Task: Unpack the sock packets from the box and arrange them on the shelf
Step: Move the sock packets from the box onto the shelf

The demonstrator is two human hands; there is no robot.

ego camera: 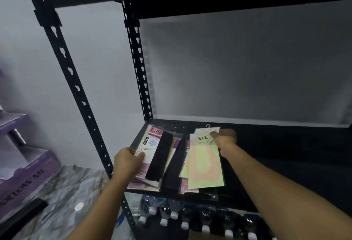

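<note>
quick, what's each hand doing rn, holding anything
Left hand: grips the left edge of the pink-label sock packet.
Right hand: pinches the top of the yellow-green sock packet.

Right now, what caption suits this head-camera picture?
Stocking a black metal shelf: left hand grips a pink-labelled sock packet, right hand holds a pale green sock packet, white-capped bottles below.

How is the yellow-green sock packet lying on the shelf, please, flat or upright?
Flat: the yellow-green sock packet lies face up on the shelf, overlapping a neighbouring packet, with the right hand gripping its top.
</note>
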